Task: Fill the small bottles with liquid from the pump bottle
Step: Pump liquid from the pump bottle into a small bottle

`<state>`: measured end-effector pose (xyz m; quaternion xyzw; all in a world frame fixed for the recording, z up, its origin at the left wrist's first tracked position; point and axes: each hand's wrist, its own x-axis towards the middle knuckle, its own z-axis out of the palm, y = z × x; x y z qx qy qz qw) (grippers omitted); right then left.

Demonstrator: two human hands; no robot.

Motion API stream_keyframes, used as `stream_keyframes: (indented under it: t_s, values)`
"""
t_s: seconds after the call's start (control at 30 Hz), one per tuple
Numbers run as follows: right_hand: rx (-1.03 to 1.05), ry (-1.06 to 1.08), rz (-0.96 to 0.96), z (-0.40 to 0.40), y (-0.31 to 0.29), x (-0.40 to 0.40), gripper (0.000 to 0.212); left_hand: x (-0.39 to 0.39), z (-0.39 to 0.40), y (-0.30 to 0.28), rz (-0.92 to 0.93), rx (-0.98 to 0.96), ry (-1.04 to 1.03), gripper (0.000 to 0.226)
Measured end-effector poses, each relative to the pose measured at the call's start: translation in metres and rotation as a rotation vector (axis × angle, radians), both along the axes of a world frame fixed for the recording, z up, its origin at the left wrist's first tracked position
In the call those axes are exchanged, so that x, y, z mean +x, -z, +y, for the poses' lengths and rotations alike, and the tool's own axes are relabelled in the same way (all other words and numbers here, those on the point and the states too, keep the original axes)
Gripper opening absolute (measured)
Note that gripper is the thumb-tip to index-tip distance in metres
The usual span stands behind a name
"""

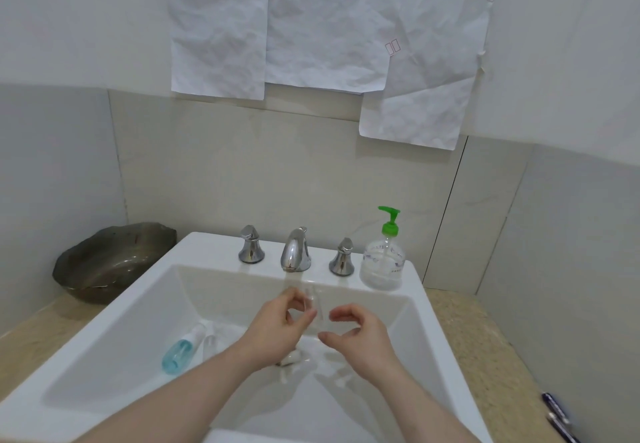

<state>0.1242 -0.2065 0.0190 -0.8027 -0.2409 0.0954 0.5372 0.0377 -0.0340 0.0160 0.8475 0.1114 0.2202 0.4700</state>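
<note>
My left hand (277, 326) pinches a small clear bottle (314, 305) by its upper part and holds it roughly upright over the white sink (114, 307). My right hand (358, 337) hovers just right of that bottle, thumb and fingers curved in a C with nothing visible between them. A small blue bottle (178, 354) lies on its side in the basin at the left, with another small clear bottle (210, 342) beside it. The pump bottle (382, 262), clear with a green pump, stands on the sink's back right corner.
A chrome tap (295, 250) with two handles stands at the back of the sink. The drain (289, 359) shows below my left wrist, with small white bits near it. A dark bowl (110, 260) sits on the counter at left. Pens (559, 420) lie at the right.
</note>
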Motion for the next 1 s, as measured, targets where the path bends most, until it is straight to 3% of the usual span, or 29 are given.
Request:
stream_keyframes:
  t_s: [0.1, 0.27, 0.37, 0.47, 0.53, 0.63, 0.73, 0.87, 1.0]
  values:
    - [0.163, 0.161, -0.079, -0.001, -0.012, -0.003, 0.029, -0.001, 0.006, 0.002, 0.023, 0.106, -0.042, 0.011]
    - [0.368, 0.427, -0.314, -0.007, -0.040, 0.010, 0.043, -0.004, 0.009, 0.003, 0.039, 0.156, -0.050, 0.022]
    - [0.275, 0.476, -0.377, -0.003, -0.065, 0.031, 0.062, -0.005, 0.011, 0.005, 0.058, 0.170, -0.038, 0.014]
    - [0.132, 0.436, -0.298, 0.005, -0.090, 0.055, 0.084, -0.006, 0.014, 0.008, 0.074, 0.156, -0.033, 0.010]
    - [0.065, 0.366, -0.252, 0.011, -0.096, 0.069, 0.086, -0.005, 0.015, 0.008, 0.074, 0.153, -0.034, 0.011]
    - [-0.039, 0.356, -0.292, 0.014, -0.093, 0.076, 0.080, -0.006, 0.015, 0.007, 0.056, 0.156, -0.024, 0.010]
    - [-0.067, 0.389, -0.370, 0.008, -0.087, 0.070, 0.061, -0.006, 0.015, 0.006, 0.048, 0.167, -0.026, 0.011]
    - [0.049, 0.429, -0.373, 0.002, -0.076, 0.045, 0.041, -0.006, 0.016, 0.008, 0.040, 0.169, -0.041, 0.012]
    - [0.298, 0.484, -0.381, -0.001, -0.060, 0.003, 0.017, -0.008, 0.018, 0.009, 0.039, 0.189, -0.050, 0.022]
